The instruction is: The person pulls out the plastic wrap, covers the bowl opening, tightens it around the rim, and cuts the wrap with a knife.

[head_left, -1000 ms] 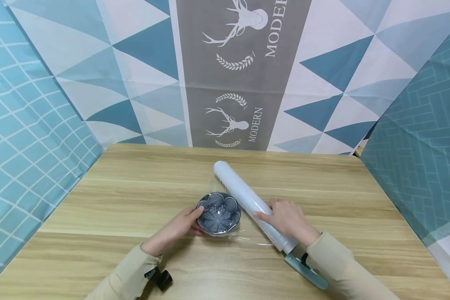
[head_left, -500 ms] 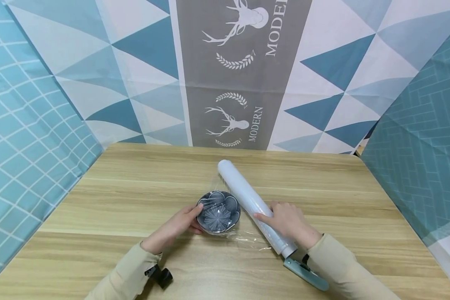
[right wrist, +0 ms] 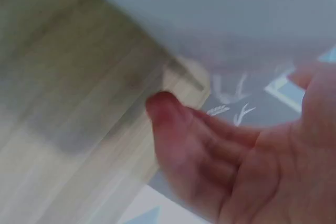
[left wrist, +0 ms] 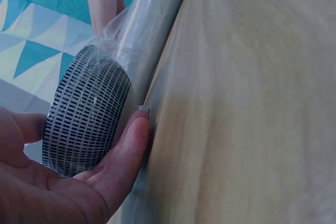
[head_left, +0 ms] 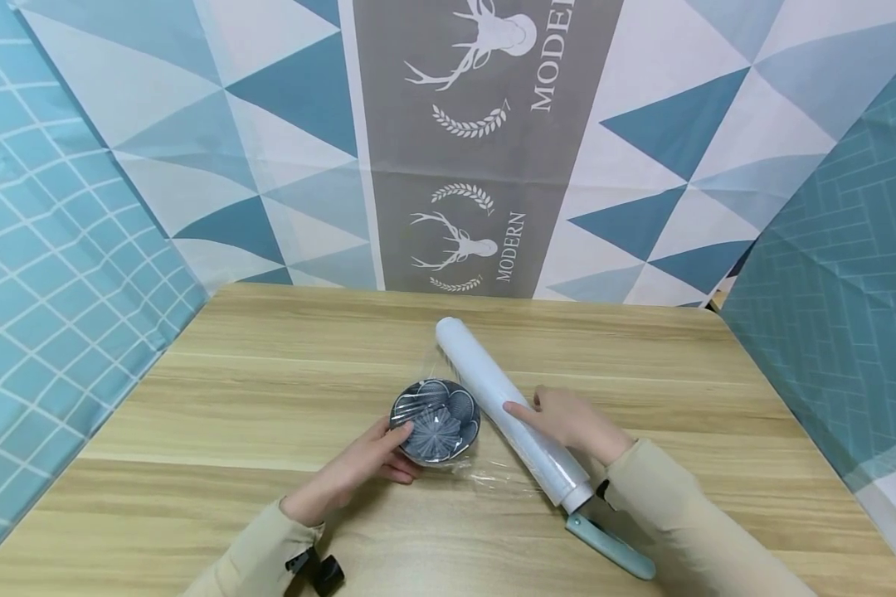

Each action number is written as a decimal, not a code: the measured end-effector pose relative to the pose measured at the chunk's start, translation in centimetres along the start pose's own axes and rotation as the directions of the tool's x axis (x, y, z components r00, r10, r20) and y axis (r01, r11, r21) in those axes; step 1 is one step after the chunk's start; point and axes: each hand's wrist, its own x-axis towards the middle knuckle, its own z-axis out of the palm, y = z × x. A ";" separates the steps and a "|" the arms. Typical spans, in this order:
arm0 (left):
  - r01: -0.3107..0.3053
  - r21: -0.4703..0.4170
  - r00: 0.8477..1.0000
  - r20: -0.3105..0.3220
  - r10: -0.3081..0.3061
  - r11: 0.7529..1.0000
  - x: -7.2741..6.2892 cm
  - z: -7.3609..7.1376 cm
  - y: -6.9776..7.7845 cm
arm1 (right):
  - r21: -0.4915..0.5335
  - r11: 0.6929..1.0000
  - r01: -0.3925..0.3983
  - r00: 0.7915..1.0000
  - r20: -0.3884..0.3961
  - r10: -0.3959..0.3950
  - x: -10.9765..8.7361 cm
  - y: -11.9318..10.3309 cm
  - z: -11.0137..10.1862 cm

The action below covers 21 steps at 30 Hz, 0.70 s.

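Observation:
A dark blue and white patterned bowl (head_left: 448, 406) stands mid-table with clear cling film stretched over it. My left hand (head_left: 362, 466) grips its near left side, thumb over the rim and fingers underneath. In the left wrist view the checked outside of the bowl (left wrist: 86, 116) shows film clinging to it. Right beside it lies a long roll of cling film (head_left: 496, 402), slanting from the back to the front right. My right hand (head_left: 573, 424) has its thumb on the roll. The right wrist view, blurred, shows its fingers (right wrist: 181, 135) loosely bent, with a gap to the roll (right wrist: 226, 14).
A slim grey-green handle-shaped tool (head_left: 611, 546) lies by the roll's near end. Loose film (head_left: 493, 474) spreads over the wooden table (head_left: 269, 398) between bowl and roll. A patterned cloth wall (head_left: 459, 166) rises behind the table, with blue cloth on both sides.
The left thumb has moved further in over the bowl's rim. The right hand has loosened and shifted slightly up and left. The roll has turned a little, its ends moving slightly right.

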 end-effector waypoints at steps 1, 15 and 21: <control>0.000 -0.003 1.000 0.001 0.000 1.000 -0.1 0.0 -0.1 | 0.002 1.000 0.021 1.000 0.006 -0.021 0.3 0.1 0.0; 0.004 -0.002 1.000 -0.013 -0.004 1.000 0.2 -0.2 0.2 | 0.057 0.996 0.066 0.998 0.013 -0.067 1.2 0.0 0.3; 0.004 0.014 1.000 -0.023 -0.004 1.000 0.5 -0.5 0.4 | 0.059 0.997 0.051 0.999 0.009 -0.052 0.9 0.1 0.5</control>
